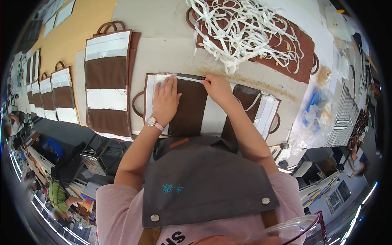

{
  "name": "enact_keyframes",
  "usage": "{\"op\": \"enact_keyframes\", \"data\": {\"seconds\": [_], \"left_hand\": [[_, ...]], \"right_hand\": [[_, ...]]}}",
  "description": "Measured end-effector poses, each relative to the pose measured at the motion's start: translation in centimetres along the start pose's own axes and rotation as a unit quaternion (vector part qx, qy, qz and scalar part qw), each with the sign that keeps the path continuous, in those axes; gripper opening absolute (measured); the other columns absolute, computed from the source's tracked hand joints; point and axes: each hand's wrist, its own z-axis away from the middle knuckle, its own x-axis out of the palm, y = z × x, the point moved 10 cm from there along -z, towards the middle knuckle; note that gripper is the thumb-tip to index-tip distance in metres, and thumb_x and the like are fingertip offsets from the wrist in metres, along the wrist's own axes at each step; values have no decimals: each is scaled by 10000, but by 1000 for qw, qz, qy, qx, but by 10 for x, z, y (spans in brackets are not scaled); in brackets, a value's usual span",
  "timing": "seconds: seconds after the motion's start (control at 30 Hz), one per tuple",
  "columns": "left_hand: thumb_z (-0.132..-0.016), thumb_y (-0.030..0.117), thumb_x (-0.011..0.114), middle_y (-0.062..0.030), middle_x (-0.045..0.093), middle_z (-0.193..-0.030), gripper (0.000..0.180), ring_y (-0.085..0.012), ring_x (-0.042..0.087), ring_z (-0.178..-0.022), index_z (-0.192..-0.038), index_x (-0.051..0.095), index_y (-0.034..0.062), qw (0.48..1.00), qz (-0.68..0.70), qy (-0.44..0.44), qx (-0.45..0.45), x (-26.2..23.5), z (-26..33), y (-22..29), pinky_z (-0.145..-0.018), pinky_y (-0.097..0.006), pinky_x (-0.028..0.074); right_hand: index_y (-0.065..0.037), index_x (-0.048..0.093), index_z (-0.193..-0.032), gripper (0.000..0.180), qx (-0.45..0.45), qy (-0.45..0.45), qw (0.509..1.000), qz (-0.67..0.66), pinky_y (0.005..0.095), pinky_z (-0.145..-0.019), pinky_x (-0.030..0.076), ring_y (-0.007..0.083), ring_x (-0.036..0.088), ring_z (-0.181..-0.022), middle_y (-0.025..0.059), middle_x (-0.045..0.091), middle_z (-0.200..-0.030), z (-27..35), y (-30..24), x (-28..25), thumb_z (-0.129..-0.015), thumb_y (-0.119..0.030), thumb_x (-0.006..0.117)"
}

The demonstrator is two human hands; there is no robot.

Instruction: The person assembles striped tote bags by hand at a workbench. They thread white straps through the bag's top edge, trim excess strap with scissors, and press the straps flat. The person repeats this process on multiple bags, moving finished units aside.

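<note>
A brown and white bag panel lies crosswise in front of me, with a brown loop handle at each end. A narrow white tape runs along its far edge. My left hand rests on the panel's left white part, fingers stretched out and together, their tips at the far edge by the tape. With fingers closed, my right hand pinches the tape at the far edge, right of the middle. A loose length of tape hangs in a curve over the panel right of my right wrist.
A tangled heap of white tape lies on brown bag pieces at the far right. Striped bag panels are laid out on the left. Clear plastic bags lie at the table's right. Another person is at lower left.
</note>
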Motion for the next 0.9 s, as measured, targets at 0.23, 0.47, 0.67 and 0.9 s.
{"op": "enact_keyframes", "data": {"seconds": [0.23, 0.47, 0.67, 0.9], "left_hand": [[-921, 217, 592, -164, 448, -1418, 594, -285, 388, -1355, -1420, 383, -29, 1000, 12, 2, 2, -1, 3, 0, -1121, -485, 290], [-913, 203, 604, -176, 440, -1408, 590, -310, 393, -1338, -1432, 389, 24, 1000, 13, -3, 9, -1, 1, 3, -1104, -516, 291], [-912, 237, 612, -190, 419, -1420, 574, -331, 391, -1332, -1405, 416, 17, 1000, 8, -8, 25, -2, 1, 7, -1095, -542, 289], [-895, 257, 637, -198, 430, -1419, 590, -332, 395, -1334, -1372, 428, -20, 1000, 23, 9, 13, 0, 2, 3, -1097, -548, 292]], "right_hand": [[-26, 641, -815, 235, 19, 23, 1000, 0, 470, -700, 485, 365, 627, -780, 166, 656, -793, 5, 10, -8, -865, -256, 652], [-28, 641, -815, 228, 31, 26, 999, 11, 471, -695, 486, 365, 627, -775, 165, 655, -796, 4, 9, -8, -860, -250, 656], [-15, 627, -779, 253, 10, 55, 998, -11, 453, -652, 470, 358, 618, -722, 166, 636, -739, 6, 8, -11, -857, -253, 667], [-11, 623, -770, 242, 46, -36, 982, -181, 430, -640, 462, 324, 608, -680, 154, 620, -702, 5, -3, -20, -860, -233, 659]]}}
